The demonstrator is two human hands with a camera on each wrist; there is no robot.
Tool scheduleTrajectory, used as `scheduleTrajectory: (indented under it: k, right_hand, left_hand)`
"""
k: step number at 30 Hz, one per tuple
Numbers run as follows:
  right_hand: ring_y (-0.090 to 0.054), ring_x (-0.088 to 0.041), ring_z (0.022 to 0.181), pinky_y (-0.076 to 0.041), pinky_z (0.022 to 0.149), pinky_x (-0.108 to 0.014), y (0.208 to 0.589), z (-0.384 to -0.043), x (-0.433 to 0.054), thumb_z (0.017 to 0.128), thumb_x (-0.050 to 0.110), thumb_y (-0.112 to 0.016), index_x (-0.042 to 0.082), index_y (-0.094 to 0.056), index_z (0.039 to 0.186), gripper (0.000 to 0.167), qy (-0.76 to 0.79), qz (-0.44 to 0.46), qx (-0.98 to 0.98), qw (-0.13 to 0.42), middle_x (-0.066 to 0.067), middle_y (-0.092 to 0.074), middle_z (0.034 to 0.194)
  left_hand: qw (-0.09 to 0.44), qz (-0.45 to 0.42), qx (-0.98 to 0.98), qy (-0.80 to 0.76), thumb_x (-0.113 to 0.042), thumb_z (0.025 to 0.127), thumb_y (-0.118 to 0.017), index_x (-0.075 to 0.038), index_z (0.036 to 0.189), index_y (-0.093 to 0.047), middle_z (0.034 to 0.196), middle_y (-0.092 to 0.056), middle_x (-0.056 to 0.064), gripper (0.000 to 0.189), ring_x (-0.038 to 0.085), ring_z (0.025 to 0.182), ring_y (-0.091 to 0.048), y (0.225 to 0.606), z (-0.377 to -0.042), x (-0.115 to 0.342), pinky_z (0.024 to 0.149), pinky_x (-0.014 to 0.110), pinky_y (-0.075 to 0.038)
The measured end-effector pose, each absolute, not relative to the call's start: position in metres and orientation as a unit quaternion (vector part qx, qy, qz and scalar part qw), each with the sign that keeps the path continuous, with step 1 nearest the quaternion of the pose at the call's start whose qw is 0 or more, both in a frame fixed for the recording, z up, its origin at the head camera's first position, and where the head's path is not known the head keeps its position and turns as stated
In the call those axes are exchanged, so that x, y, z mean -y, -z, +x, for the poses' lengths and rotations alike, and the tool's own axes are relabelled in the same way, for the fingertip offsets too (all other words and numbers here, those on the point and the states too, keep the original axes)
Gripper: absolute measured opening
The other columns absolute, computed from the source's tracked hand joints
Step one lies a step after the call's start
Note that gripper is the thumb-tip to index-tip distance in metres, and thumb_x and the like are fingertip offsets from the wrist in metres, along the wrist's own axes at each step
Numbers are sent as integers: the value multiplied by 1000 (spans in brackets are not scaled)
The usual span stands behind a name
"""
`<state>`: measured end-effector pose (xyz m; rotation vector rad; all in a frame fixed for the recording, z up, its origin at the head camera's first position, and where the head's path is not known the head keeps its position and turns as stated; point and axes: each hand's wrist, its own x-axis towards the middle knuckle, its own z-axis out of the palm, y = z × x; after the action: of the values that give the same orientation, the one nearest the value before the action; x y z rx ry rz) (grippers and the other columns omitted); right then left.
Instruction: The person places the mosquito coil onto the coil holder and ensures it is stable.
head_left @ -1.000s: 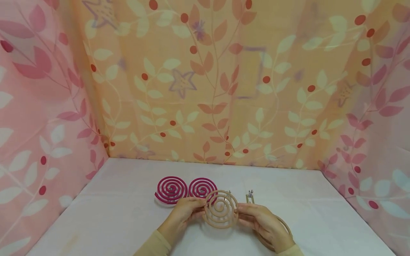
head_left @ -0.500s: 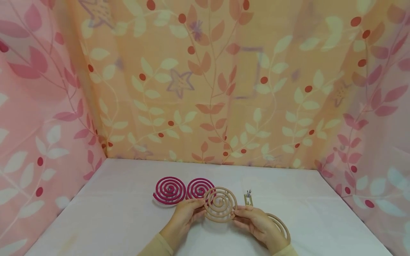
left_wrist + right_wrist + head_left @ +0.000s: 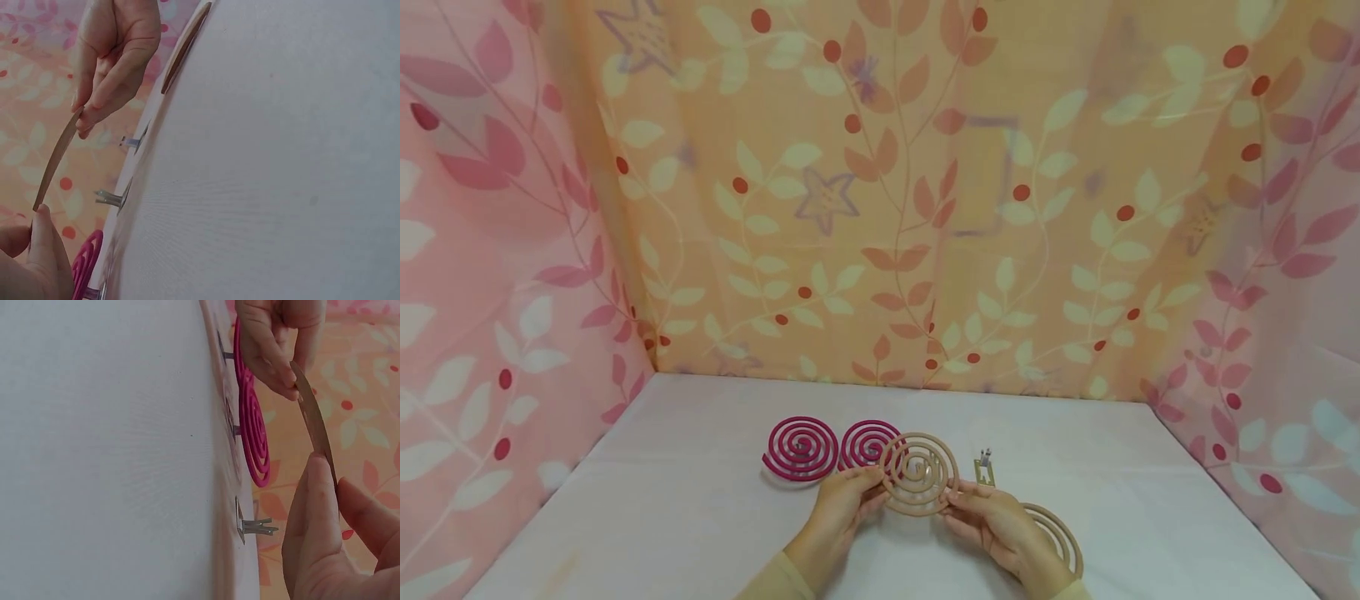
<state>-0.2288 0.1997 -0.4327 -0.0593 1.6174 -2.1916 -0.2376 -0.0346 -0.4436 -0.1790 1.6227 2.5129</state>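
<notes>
Between my hands, a tan mosquito coil point(image 3: 916, 472) is held up above the table, its spiral face towards the head view. My left hand point(image 3: 842, 505) pinches its left edge between thumb and fingers. The right edge is pinched by my right hand point(image 3: 1003, 527). In both wrist views the coil appears nearly edge-on, slightly bowed. Beyond it, two magenta mosquito coils, one on the left point(image 3: 801, 444) and one on the right point(image 3: 872, 448), sit raised on metal stands. The tan coil partly covers the right one.
A metal coil stand point(image 3: 985, 472) with upright prongs stands beyond my right hand. Another metal stand point(image 3: 109, 198) is behind the held coil. More tan coil point(image 3: 1063, 533) lies on the white table, partly behind my right hand. Patterned cloth walls point(image 3: 917, 250) enclose the back and sides.
The held tan coil has risen slightly and moved a little away from me. My right hand has shifted slightly left, uncovering more of the stand and the coil on the table.
</notes>
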Motion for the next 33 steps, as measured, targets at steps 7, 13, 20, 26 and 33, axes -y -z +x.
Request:
scheduleTrajectory:
  k: [7, 13, 20, 26, 33]
  right_hand:
    - [-72, -8, 89, -59, 88, -23, 432, -230, -200, 96, 4, -60, -2, -64, 122, 26, 797, 13, -584, 153, 1, -75, 93]
    - [-72, -8, 85, -60, 85, -22, 428, -230, -203, 97, 4, -59, 7, -72, 103, 14, 799, 21, -586, 134, 1, -75, 90]
    - [-72, -9, 86, -60, 86, -24, 421, -234, -210, 97, 6, -59, -3, -68, 113, 20, 771, 17, -623, 128, 0, -75, 91]
    - [-73, -9, 84, -61, 84, -25, 415, -240, -217, 97, 6, -60, -15, -56, 125, 35, 744, 8, -654, 136, -1, -75, 90]
    - [-72, -7, 80, -61, 80, -22, 406, -245, -223, 97, 5, -60, -10, -64, 117, 26, 728, -9, -666, 160, 0, -74, 86]
  left_hand:
    - [76, -52, -523, -847, -3, 95, -61, 18, 117, -58, 77, -70, 0, 31, 6, 72, -67, 444, -237, 32, 72, 19, -61]
    - [83, -48, -523, -847, -3, 94, -62, 17, 118, -59, 78, -71, -1, 32, 6, 73, -68, 443, -237, 30, 75, 21, -62]
    - [109, -44, -528, -841, -6, 95, -63, 19, 123, -56, 80, -72, 1, 37, 8, 73, -69, 441, -242, 31, 75, 23, -62]
    - [109, -35, -547, -829, -3, 93, -64, 15, 113, -63, 77, -72, 1, 26, 8, 71, -69, 435, -253, 37, 73, 23, -62]
    - [109, -22, -577, -809, 0, 93, -63, 21, 114, -59, 73, -71, 2, 30, 9, 70, -68, 425, -259, 41, 70, 24, -63]
